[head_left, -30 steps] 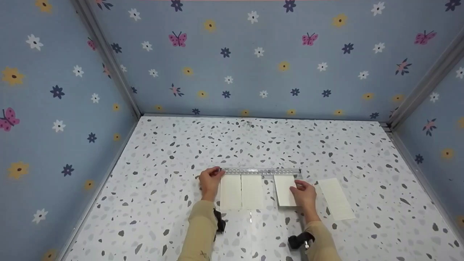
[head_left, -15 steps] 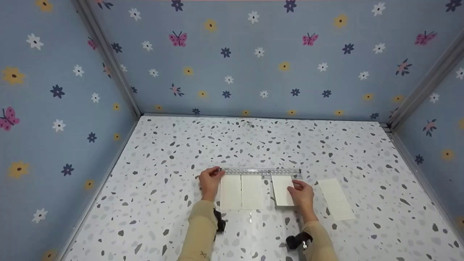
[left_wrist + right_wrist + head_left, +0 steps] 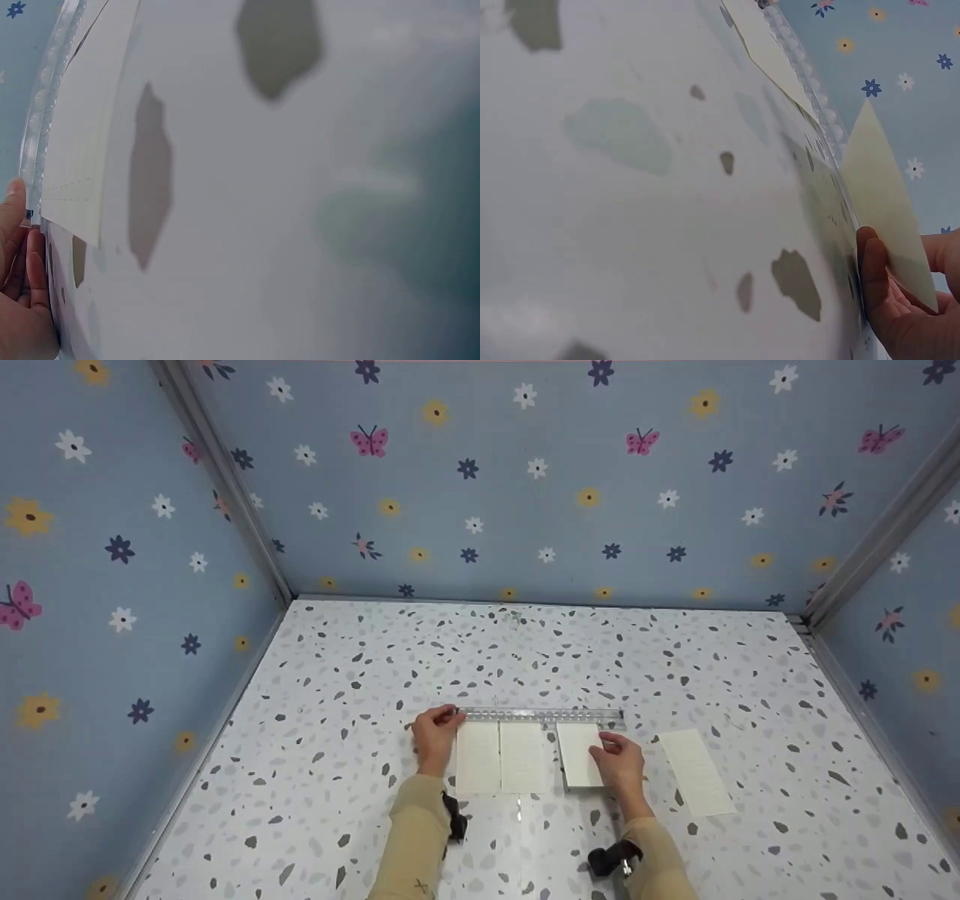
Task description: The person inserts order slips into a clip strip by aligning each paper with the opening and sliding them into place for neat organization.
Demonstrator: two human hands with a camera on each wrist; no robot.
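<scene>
A clear plastic ruler [image 3: 540,715] lies crosswise on the speckled table. My left hand [image 3: 435,739] pinches its left end, the thumb on top in the left wrist view. Two cream paper slips [image 3: 478,757] lie side by side just below the ruler, top edges along it. My right hand [image 3: 622,765] pinches a third paper slip [image 3: 579,756] by its right edge, between thumb and fingers. This slip stands tilted off the table in the right wrist view, its upper end close to the ruler. A gap separates it from the flat pair.
Another cream paper slip [image 3: 697,772] lies slanted to the right of my right hand. Blue flowered walls [image 3: 525,480] rise behind the speckled table [image 3: 375,660] and on both sides. Black wrist mounts [image 3: 615,857] sit on both forearms.
My right hand has slid left a little with its paper slip, narrowing the gap to the two flat slips. The left hand and the ruler have stayed in place.
</scene>
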